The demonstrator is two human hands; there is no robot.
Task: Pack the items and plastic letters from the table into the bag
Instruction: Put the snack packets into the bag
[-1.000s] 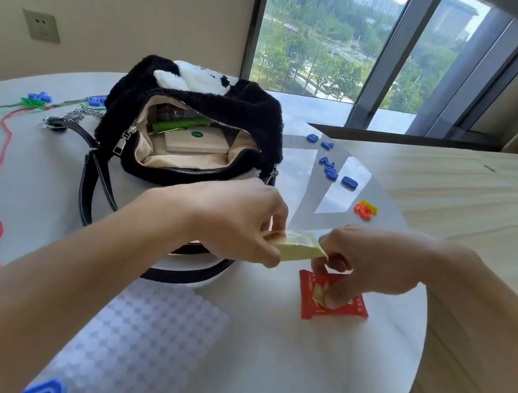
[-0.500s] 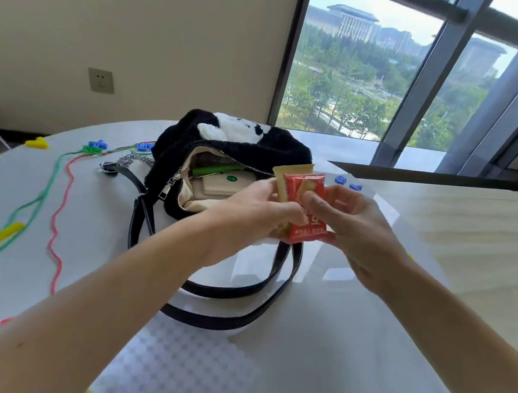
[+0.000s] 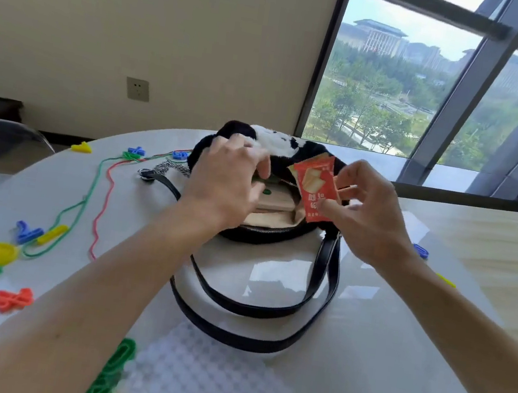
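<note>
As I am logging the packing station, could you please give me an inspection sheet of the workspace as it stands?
Surface: glossy white table, with a studded mat at the near edge.
Job's things: fluffy black bag unzipped, a beige case inside; red packet held over its mouth; plastic letters lie loose left and right.
Clutter: nothing seen.
Hands: right hand pinches the red packet; left hand is at the bag's far rim, grip unclear.
Cables: green cord and red cord trail across the left side.
Surroundings: window, wall socket.
</note>
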